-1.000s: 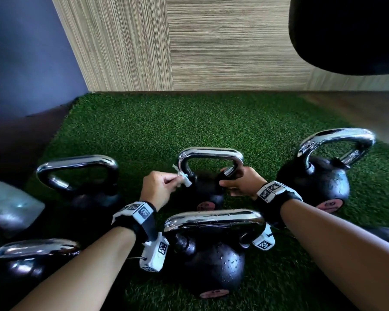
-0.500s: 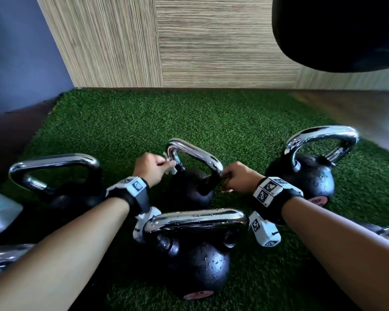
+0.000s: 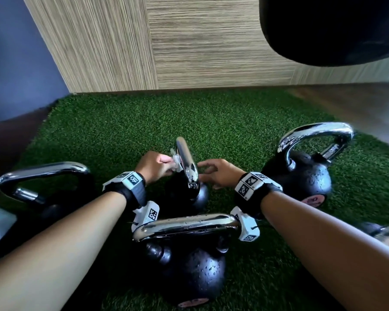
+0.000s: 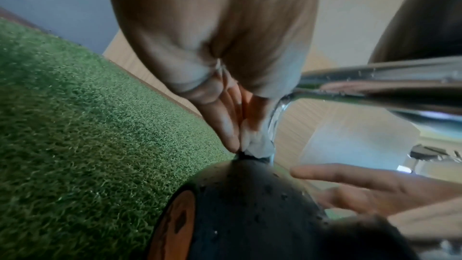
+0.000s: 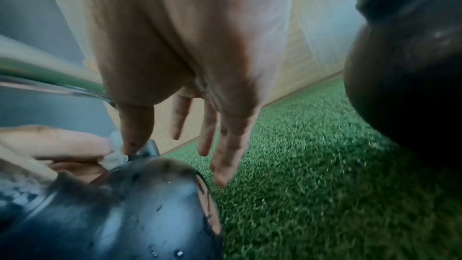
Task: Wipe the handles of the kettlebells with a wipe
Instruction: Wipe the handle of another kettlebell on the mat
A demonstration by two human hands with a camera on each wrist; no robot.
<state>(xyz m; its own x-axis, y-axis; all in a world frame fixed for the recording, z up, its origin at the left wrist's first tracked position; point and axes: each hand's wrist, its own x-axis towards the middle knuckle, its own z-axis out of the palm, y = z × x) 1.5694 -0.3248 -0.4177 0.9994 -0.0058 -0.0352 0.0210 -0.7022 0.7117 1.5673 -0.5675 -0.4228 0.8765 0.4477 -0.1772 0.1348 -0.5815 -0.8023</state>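
Note:
The middle kettlebell stands on the turf with its chrome handle turned edge-on to me. My left hand pinches a small white wipe against the handle's left side. In the left wrist view the wipe sits low on the handle's leg, just above the black body. My right hand hovers at the handle's right side, holding nothing. The right wrist view shows its fingers spread and relaxed, the thumb near the wipe.
Another kettlebell stands right in front of me between my forearms. One more is at the right and one at the left. Green turf runs back to a wood-panel wall. A black rounded object hangs at top right.
The middle kettlebell has turned from handle broadside to handle edge-on. My right hand let go of the handle and opened. The left hand kept the wipe on the handle.

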